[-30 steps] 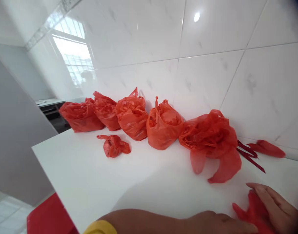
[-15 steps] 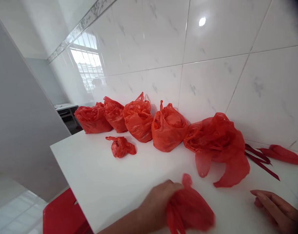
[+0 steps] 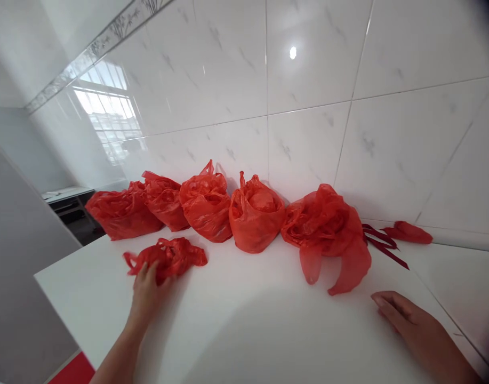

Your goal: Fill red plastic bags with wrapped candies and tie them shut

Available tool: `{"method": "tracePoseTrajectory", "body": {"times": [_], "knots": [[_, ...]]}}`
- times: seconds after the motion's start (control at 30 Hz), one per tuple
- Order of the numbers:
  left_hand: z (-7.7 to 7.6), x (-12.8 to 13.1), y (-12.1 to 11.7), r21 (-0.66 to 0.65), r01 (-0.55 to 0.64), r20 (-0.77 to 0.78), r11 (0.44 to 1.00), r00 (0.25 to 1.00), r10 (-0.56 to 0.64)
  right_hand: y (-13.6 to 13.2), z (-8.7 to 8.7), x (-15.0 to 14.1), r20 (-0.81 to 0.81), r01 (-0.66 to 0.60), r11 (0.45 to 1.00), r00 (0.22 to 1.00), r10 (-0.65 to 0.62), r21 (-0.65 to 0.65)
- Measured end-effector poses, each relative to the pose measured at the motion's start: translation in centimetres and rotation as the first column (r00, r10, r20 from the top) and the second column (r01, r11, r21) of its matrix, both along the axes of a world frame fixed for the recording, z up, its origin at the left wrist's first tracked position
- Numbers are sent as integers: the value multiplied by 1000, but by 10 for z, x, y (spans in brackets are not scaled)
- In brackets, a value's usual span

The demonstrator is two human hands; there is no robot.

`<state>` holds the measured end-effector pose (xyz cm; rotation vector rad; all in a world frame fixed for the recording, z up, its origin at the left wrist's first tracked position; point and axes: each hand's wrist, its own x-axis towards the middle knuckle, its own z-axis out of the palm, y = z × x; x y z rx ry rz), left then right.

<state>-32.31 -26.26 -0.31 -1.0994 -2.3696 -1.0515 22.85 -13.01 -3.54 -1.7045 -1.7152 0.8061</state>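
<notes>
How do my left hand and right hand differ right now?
The left hand touches red plastic; the right hand touches none visible. The left hand's fingers reach forward; the right hand's curl inward. Both are over the white table.

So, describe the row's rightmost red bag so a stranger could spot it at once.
Find the white table against the tiled wall. Along its back runs a row of red bags; at the right end, beside dark red strips, one bag alone spreads two loose flaps forward.
</notes>
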Motion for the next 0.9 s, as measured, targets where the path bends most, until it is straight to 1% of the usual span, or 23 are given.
{"method": "tracePoseTrajectory", "body": {"times": [0.03, 0.07, 0.1, 0.17, 0.2, 0.27, 0.33, 0.37, 0.4, 0.43, 0.47, 0.5, 0.53, 0.6, 0.63, 0.67, 0.7, 0.73, 0.77, 0.83, 0.9], "knots": [[-9, -4, 2, -131, 9, -5, 991, 1000, -10, -1, 1, -2, 12, -1, 1000, 1000, 1, 19], [-16, -7, 4, -231, 14, -16, 973, 1000, -18, -3, 2, -4, 23, -2, 999, 1000, 1, 34], [-21, -9, 6, -297, 13, -37, 955, 999, -25, -4, 4, -7, 32, -3, 999, 999, 2, 47], [-26, -9, 8, -329, 35, -67, 944, 996, -60, -8, 8, -12, 47, -16, 998, 999, 13, 67], [-26, -8, 9, -318, 52, -70, 947, 995, -78, -10, 10, -14, 53, -27, 997, 998, 23, 74], [-20, -1, 11, -243, 23, -83, 970, 996, -45, -13, 14, -19, 59, -34, 995, 998, 28, 93], [-12, 12, 13, -72, -48, -158, 996, 987, 36, -17, 17, -24, 53, -5, 993, 999, -1, 115], [-9, 20, 14, 31, -43, -218, 999, 975, 49, -18, 18, -26, 47, 22, 991, 998, -29, 136], [-6, 30, 15, 115, 8, -286, 993, 958, 25, -19, 18, -30, 45, 47, 984, 997, -55, 169], [-4, 42, 17, 152, 105, -354, 983, 934, -45, -20, 18, -34, 50, 58, 974, 996, -71, 219], [-4, 53, 19, 140, 225, -412, 964, 899, -150, -20, 17, -39, 69, 46, 958, 995, -68, 282], [-4, 65, 22, 87, 346, -455, 934, 848, -271, -21, 16, -46, 103, 7, 935, 994, -46, 355], [-6, 77, 25, 2, 455, -482, 890, 780, -398, -22, 14, -53, 151, -56, 902, 989, -10, 429], [-9, 102, 34, -197, 618, -481, 761, 616, -624, -23, 12, -71, 259, -195, 814, 964, 57, 547], [-11, 114, 40, -289, 669, -450, 685, 537, -714, -23, 10, -82, 303, -246, 768, 950, 72, 591], [-12, 126, 46, -356, 700, -401, 620, 485, -777, -24, 10, -92, 332, -278, 728, 940, 73, 627], [-12, 138, 54, -397, 722, -347, 567, 454, -821, -23, 9, -103, 349, -295, 694, 935, 68, 657], [-12, 151, 61, -413, 743, -299, 526, 435, -849, -22, 10, -113, 353, -300, 668, 934, 59, 681], [-12, 164, 70, -408, 764, -269, 500, 423, -865, -19, 11, -122, 347, -295, 647, 936, 50, 703], [-10, 189, 88, -379, 796, -247, 471, 404, -881, -10, 16, -138, 312, -259, 618, 950, 24, 742], [-9, 215, 106, -364, 813, -249, 455, 386, -888, 2, 24, -148, 248, -183, 601, 968, -26, 778]]}}
